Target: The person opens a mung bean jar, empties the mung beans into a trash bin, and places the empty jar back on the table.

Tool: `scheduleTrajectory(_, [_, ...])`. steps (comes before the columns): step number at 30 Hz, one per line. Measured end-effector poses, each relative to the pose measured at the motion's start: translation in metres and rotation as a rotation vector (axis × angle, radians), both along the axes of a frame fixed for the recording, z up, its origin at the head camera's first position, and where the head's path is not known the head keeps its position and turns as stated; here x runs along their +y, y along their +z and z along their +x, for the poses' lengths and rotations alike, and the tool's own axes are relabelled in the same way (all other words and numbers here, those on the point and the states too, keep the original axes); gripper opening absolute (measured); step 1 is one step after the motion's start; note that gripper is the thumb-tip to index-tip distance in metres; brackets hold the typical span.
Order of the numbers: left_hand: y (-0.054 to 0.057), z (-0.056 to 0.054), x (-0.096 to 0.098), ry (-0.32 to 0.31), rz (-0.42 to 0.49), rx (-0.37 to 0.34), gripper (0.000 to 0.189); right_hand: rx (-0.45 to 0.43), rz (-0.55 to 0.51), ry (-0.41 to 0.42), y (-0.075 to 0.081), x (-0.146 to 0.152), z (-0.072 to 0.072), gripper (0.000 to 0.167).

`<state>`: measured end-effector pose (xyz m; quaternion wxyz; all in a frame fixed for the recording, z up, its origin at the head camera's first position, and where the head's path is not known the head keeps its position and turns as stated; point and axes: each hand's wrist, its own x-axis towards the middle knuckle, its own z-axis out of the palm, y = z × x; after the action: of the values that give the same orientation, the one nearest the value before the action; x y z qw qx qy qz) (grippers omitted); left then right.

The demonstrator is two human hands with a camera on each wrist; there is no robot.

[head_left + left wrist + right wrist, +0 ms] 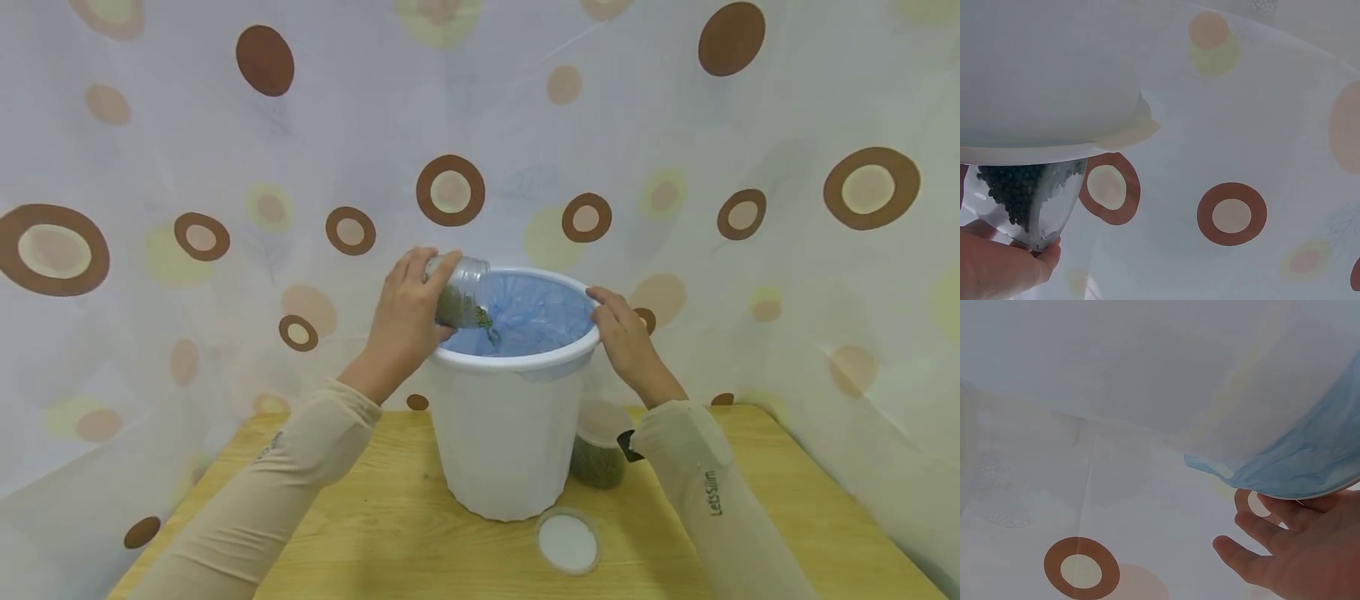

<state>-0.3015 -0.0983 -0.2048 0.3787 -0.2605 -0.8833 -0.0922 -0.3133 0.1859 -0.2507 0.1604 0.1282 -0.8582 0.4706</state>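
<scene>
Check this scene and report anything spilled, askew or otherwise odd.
Nothing stands out. The left hand tips a jar over the bin, with green granules pouring into it. The bin stands upright on the table, and I see no spill outside it.

Soft, diffuse light keeps the head view fairly bright, with faint, soft-edged shadows on the wooden table point(360, 500) and wide-angle stretching of the ovals printed on the patterned backdrop point(510, 108) toward the edges. Both wrist views are dimmer, greyish and low in contrast: the white bucket point(1047, 75) looks flat and hazy, the granules point(1016, 194) nearly black, the right hand point(1310, 550) shaded.
</scene>
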Motion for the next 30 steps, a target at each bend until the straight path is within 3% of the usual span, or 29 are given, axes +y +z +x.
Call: scheduleTrajectory(30, [0.0003,0.0055,0.0053,0.029,0.049,-0.021,0.090,0.017,-0.001,0.008,0.0001,0.0041,0.0005,0.054])
